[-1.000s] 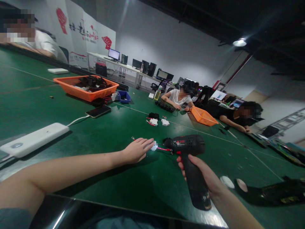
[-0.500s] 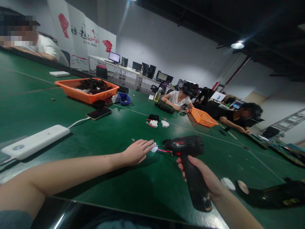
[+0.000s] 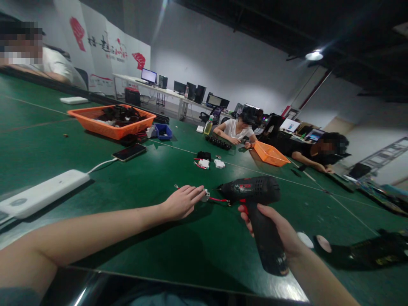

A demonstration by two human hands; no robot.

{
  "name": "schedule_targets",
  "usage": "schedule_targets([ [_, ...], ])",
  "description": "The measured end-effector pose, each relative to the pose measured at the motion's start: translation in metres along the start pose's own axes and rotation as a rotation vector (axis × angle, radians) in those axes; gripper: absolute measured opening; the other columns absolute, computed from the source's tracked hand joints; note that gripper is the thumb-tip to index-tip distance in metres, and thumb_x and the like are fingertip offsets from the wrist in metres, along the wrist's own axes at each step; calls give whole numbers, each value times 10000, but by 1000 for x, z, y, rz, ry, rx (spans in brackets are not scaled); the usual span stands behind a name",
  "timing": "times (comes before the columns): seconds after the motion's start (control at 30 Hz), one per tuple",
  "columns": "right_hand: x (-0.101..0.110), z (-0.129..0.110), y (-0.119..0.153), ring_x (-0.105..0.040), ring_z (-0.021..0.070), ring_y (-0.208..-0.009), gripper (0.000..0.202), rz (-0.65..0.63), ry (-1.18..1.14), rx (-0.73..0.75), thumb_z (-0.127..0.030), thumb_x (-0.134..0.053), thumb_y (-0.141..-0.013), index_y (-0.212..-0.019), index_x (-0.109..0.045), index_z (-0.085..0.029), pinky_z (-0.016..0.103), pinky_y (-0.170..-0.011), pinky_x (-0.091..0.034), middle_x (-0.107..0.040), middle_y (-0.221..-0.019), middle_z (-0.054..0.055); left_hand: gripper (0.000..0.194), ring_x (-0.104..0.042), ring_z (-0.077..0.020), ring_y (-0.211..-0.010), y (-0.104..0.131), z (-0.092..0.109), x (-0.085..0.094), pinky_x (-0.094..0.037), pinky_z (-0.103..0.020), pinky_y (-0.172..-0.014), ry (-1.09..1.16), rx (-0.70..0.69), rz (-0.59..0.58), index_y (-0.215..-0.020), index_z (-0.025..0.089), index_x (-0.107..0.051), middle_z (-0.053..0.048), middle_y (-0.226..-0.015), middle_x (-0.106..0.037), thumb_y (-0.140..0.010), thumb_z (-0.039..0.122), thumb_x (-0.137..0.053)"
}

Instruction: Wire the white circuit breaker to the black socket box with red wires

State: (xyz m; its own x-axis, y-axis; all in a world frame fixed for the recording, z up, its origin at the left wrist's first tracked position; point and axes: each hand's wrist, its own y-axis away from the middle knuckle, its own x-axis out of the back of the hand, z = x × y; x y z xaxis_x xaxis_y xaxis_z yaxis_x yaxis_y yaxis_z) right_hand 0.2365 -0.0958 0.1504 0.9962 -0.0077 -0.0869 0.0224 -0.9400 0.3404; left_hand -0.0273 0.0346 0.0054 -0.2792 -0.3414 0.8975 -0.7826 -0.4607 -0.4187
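My right hand (image 3: 270, 225) is wrapped round the handle of a black power screwdriver (image 3: 251, 190), whose tip points left. Under the fingers of my left hand (image 3: 185, 201) lies a small white part (image 3: 206, 195) with red wires, pressed on the green table (image 3: 191, 250). The screwdriver's tip is a little to the right of this part, apart from it. Farther back sit two more white parts, one with red wires (image 3: 204, 163) and one without (image 3: 219, 164), beside a black piece (image 3: 204, 156).
An orange basket (image 3: 117, 132) of black parts, a small blue box (image 3: 163, 132), a phone (image 3: 129, 152) and a white power strip (image 3: 44, 192) are on the left. Another orange basket (image 3: 270, 154) is near two seated people. A dark object (image 3: 372, 251) lies right.
The screwdriver in my right hand has drawn back slightly to the right, away from the white part. My left hand stays on the part. The whole view has shifted slightly.
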Motion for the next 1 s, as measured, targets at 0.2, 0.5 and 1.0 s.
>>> schedule_targets([
  [0.2,28,-5,-19,-616,147,-641,422,104,33,172,-478,-720,-762,-1005,-728,-133,247,-554,-499,-710,-871,81,685,-392,-311,-1400,-1,5,4,-323,-434,-1119,-94,-3,10,-1529,163,-289,-176,-1586,-308,-902,291,-536],
  [0.5,101,12,-92,-647,266,-842,327,645,1360,343,-436,-647,-806,-959,-657,-147,306,-675,-420,-702,-937,119,589,-379,-310,-1409,-30,17,9,-321,-464,-1138,-161,-166,25,-1455,177,-427,-133,-1579,-343,-906,358,-545],
  [1.0,141,50,-149,-685,309,-865,470,533,1524,1,-575,-565,-838,-1000,-675,-148,349,-687,-466,-709,-935,160,401,-479,-304,-1316,-40,10,-18,-347,-482,-1115,-57,-157,-9,-1283,149,-599,-145,-1358,-587,-940,338,-514],
])
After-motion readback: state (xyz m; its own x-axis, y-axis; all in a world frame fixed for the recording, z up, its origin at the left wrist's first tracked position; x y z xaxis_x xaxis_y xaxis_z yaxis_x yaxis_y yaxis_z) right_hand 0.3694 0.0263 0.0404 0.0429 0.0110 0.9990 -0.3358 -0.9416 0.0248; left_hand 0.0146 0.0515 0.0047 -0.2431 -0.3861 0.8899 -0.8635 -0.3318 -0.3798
